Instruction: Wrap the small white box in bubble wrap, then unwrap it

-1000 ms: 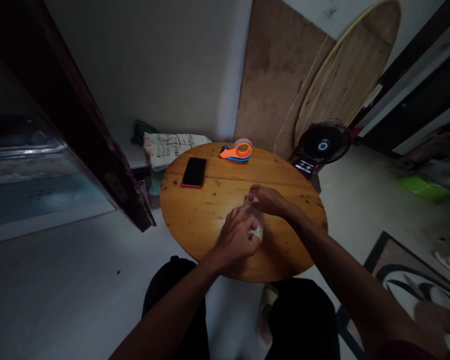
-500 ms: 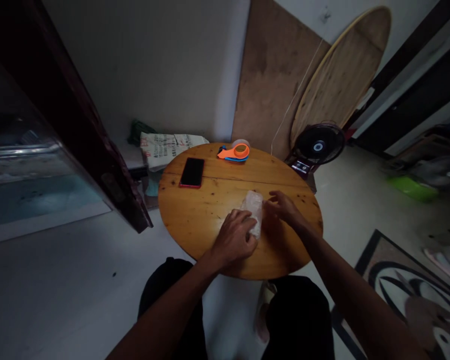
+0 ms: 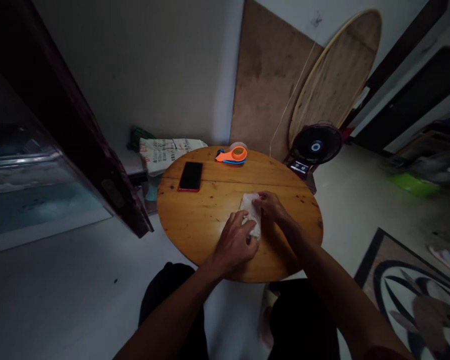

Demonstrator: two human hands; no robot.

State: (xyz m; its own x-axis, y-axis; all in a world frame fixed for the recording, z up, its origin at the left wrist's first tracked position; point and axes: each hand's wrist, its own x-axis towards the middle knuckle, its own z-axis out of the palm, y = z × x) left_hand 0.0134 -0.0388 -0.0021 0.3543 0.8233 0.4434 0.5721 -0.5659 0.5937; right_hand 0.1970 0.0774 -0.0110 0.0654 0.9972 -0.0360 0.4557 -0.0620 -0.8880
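Note:
A whitish, see-through wrapped bundle [image 3: 249,202], which looks like bubble wrap, lies on the round wooden table [image 3: 195,220] near its front right. My left hand [image 3: 234,242] is closed around the bundle's near end, thumb on the right and fingers bent over the left side. At the upper right edge, my right hand [image 3: 272,206] pinches the wrap between thumb and fingers. What is inside the wrapping cannot be made out. Farther back on the table lies an orange and blue tape dispenser [image 3: 233,154].
A black phone with a red edge [image 3: 190,176] lies at the table's left. Behind stand a printed sack [image 3: 168,152], a dark round fan [image 3: 315,144] and a round wooden board [image 3: 337,80] leaning on the wall. A dark door frame [image 3: 97,150] rises at left.
My right hand has moved left from beside the bundle onto its upper right edge and closed on the wrap. My left hand stays on the bundle. The view has shifted slightly.

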